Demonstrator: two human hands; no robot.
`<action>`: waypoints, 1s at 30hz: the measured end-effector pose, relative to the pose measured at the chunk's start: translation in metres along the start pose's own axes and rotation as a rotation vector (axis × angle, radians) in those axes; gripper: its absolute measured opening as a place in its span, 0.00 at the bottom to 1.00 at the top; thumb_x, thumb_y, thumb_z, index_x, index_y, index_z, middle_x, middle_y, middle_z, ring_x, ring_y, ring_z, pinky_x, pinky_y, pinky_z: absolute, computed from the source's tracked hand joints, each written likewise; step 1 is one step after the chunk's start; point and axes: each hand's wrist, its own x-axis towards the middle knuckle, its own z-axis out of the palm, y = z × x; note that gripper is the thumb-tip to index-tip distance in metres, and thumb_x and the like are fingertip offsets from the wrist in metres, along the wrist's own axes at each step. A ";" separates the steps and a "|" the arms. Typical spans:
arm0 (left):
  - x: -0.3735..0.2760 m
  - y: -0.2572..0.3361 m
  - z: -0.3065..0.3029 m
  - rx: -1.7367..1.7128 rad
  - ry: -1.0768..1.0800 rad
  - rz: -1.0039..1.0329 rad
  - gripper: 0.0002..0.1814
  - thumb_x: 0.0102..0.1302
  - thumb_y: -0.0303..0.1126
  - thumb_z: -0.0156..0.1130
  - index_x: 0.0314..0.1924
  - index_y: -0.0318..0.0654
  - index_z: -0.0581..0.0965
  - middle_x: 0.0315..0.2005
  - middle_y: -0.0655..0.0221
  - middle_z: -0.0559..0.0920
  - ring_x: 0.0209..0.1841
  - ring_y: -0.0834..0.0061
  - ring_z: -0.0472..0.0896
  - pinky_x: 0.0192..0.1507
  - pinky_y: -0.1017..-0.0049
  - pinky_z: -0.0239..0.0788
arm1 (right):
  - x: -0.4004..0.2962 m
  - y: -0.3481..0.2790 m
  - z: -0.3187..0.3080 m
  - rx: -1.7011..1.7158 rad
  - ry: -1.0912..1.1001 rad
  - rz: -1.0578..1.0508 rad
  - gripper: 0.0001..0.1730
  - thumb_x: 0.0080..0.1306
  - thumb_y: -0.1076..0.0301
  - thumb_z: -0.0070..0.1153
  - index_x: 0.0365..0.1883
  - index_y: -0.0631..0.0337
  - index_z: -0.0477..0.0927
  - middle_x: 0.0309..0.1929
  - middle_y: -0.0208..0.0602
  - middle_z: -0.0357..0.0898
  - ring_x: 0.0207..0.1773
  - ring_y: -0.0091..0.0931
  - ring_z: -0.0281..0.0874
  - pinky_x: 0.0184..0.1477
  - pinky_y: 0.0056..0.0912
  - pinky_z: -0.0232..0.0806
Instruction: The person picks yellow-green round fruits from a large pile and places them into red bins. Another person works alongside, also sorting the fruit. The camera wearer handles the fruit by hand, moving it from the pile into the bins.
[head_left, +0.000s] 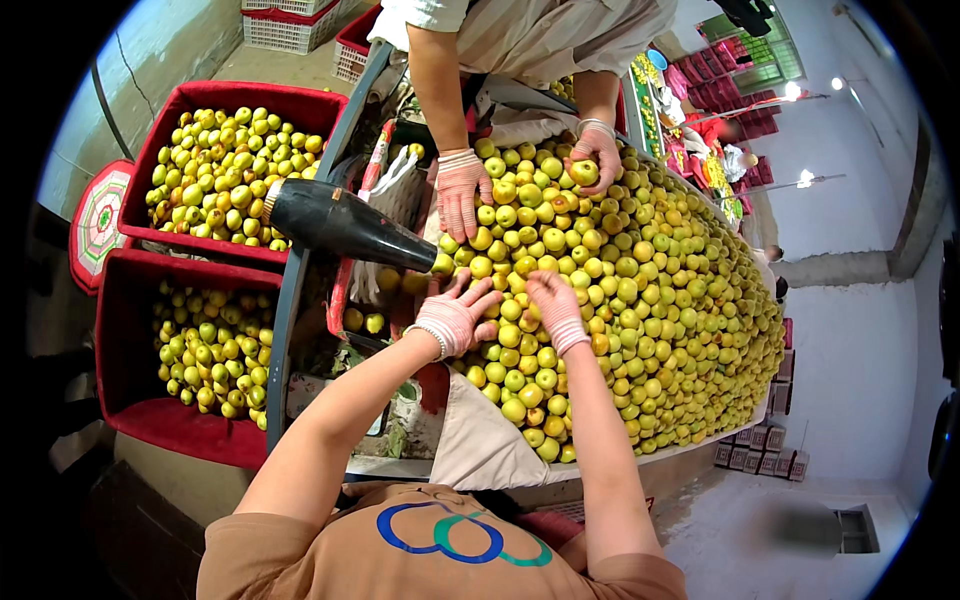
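A wide heap of yellow-green fruit (660, 300), which look like jujubes, covers the sorting table before me. My left hand (457, 315), in a pink-and-white striped glove with a beaded bracelet at the wrist, lies on the heap's near left edge with its fingers spread. To its right, my right hand (555, 304), in a matching glove, bends its fingertips down onto the fruit; whether it grips one is hidden. A black tapered object (352, 225) with a ribbed gold end juts in from the left, its tip just beyond my left hand.
Across the table, a co-worker's gloved hand (459, 191) rests on the heap; the other (598, 157) holds a fruit. Red-lined crates (202, 442) of fruit stand left of the table's blue-grey edge (281, 352). A beige cloth (484, 442) hangs at the near corner.
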 end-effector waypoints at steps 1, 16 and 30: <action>-0.003 -0.001 -0.004 0.009 -0.010 -0.029 0.32 0.70 0.56 0.53 0.71 0.60 0.66 0.73 0.73 0.64 0.77 0.54 0.56 0.72 0.37 0.40 | -0.006 0.002 0.003 -0.080 -0.037 0.033 0.15 0.70 0.64 0.61 0.51 0.60 0.80 0.42 0.30 0.81 0.39 0.21 0.78 0.33 0.24 0.77; 0.048 0.015 -0.001 0.014 0.232 -0.091 0.30 0.68 0.44 0.58 0.70 0.54 0.69 0.76 0.63 0.59 0.77 0.49 0.53 0.74 0.48 0.44 | -0.022 0.027 0.016 -0.112 0.016 -0.124 0.15 0.67 0.69 0.63 0.51 0.65 0.82 0.39 0.31 0.83 0.33 0.18 0.76 0.35 0.23 0.74; -0.020 -0.009 -0.008 0.146 -0.079 -0.306 0.24 0.66 0.39 0.55 0.63 0.52 0.74 0.74 0.65 0.61 0.77 0.58 0.54 0.72 0.39 0.42 | -0.011 0.009 -0.012 0.105 0.044 0.019 0.15 0.70 0.68 0.61 0.52 0.65 0.81 0.39 0.31 0.81 0.34 0.19 0.77 0.30 0.22 0.75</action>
